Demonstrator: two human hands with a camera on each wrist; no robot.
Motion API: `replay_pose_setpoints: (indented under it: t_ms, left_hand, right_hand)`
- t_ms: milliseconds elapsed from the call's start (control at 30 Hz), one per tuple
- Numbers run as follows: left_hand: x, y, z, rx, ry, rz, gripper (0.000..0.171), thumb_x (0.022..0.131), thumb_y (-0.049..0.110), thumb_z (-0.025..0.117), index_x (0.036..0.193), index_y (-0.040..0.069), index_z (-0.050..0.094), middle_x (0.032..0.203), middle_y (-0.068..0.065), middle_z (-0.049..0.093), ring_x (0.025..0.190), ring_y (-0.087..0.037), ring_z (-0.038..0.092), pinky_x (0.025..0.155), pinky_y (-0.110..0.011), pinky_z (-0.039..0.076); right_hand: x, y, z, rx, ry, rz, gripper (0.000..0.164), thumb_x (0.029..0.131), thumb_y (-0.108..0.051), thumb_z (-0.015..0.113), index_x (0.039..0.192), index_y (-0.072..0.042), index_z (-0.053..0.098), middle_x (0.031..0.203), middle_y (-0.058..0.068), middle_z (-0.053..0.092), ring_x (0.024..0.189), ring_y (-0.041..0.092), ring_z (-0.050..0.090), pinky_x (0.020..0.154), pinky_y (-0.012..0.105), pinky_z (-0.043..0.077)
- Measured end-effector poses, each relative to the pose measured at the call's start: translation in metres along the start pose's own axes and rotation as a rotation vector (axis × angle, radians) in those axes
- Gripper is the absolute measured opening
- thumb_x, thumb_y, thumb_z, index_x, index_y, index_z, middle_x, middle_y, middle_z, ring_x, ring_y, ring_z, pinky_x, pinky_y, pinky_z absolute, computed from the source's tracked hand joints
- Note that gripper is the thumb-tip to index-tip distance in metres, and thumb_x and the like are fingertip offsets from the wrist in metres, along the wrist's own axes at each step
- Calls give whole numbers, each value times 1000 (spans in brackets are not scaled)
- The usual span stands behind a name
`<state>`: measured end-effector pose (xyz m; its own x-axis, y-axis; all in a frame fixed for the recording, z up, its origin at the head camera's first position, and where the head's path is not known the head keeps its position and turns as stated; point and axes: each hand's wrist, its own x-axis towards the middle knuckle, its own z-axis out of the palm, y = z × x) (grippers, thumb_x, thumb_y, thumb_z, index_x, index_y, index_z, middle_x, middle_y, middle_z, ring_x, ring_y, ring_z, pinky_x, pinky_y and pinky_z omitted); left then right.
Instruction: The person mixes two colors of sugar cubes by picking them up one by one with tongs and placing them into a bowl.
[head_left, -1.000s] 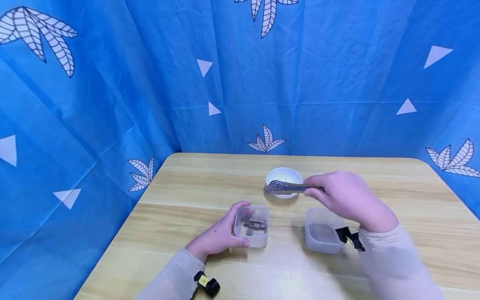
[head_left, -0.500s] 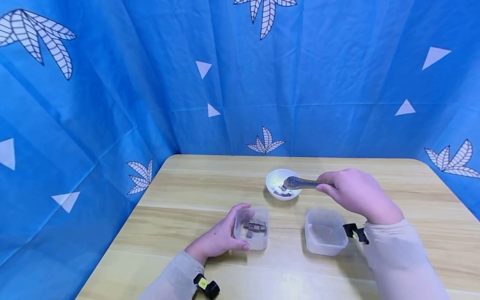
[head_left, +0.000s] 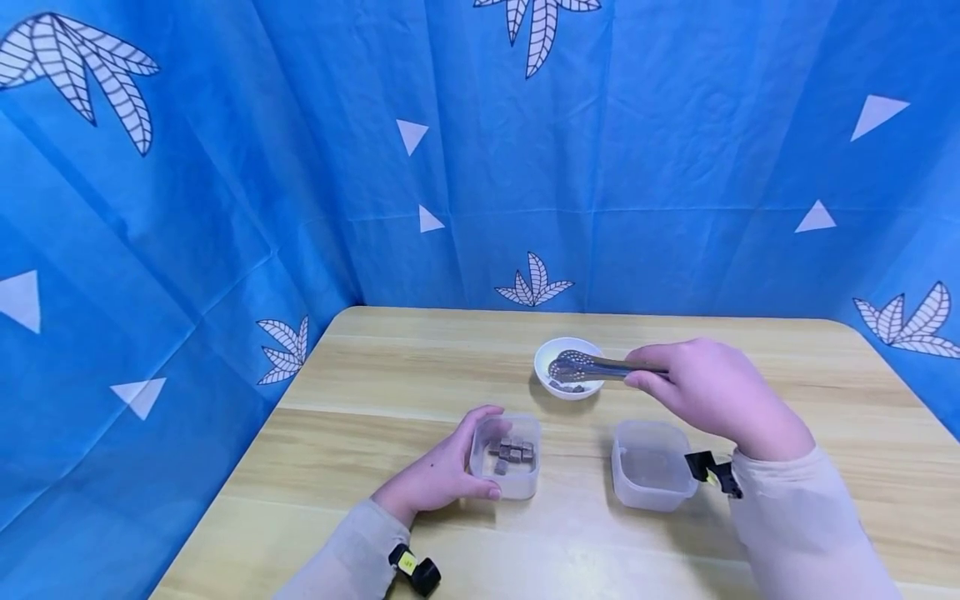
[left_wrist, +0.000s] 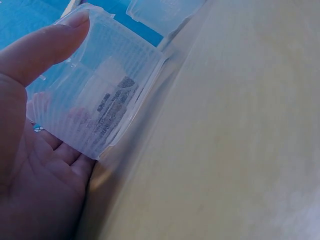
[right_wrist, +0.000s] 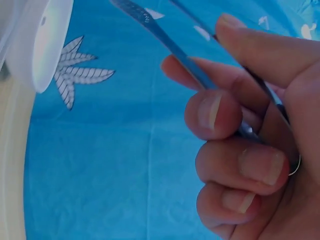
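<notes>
In the head view my right hand [head_left: 712, 396] grips a pair of metal tongs [head_left: 573, 366] with perforated tips. The tips hang over a small white bowl [head_left: 547, 387], and several dark cubes [head_left: 570, 387] show in it below them. The right wrist view shows the two arms of the tongs standing apart, their tips cut off by the frame edge. My left hand [head_left: 442, 467] holds a translucent square container [head_left: 517, 487] on the table, thumb on the near side and fingers behind. Inside it lie several brown cubes [head_left: 513, 452].
A second translucent container [head_left: 654, 471] stands right of the first, beside my right sleeve, with no contents visible. Both containers and the bowl stand on a wooden table [head_left: 375, 367]. A blue patterned curtain [head_left: 637, 167] hangs behind and to the left.
The tongs went right from over the bowl's left rim, then a little left again, and their tips look wider apart now. My left hand and its container stay in place.
</notes>
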<state>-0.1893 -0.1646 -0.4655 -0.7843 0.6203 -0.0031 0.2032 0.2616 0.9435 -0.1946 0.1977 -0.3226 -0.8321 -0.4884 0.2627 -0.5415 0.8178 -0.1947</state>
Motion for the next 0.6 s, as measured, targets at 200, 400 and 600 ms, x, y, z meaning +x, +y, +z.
replay_pose_setpoints:
  t_ms: [200,400,600]
  left_hand:
    - [-2,0,0,-7,5,-12,107,74,15,89,156,29,22,155,2,41,143,-15,36,119,-44,22]
    - [-2,-1,0,-12,18,-31,109,73,17,90,157,26,21,158,-2,37,144,-17,35,119,-46,21]
    - [-1,1,-1,-8,11,-20,110,73,16,90,158,22,20,157,0,38,142,-15,37,119,-44,22]
  right_hand:
    - [4,-29,8,59,-48,-163,17,96,-36,70,108,-27,77,86,-21,65,65,-1,52,61,30,48]
    - [10,-54,22,17,-69,-263,7,93,-37,72,93,-31,71,70,-21,50,57,0,43,50,25,37]
    - [11,-63,31,-45,-35,-251,13,88,-36,78,83,-32,66,68,-22,49,54,2,41,47,27,36]
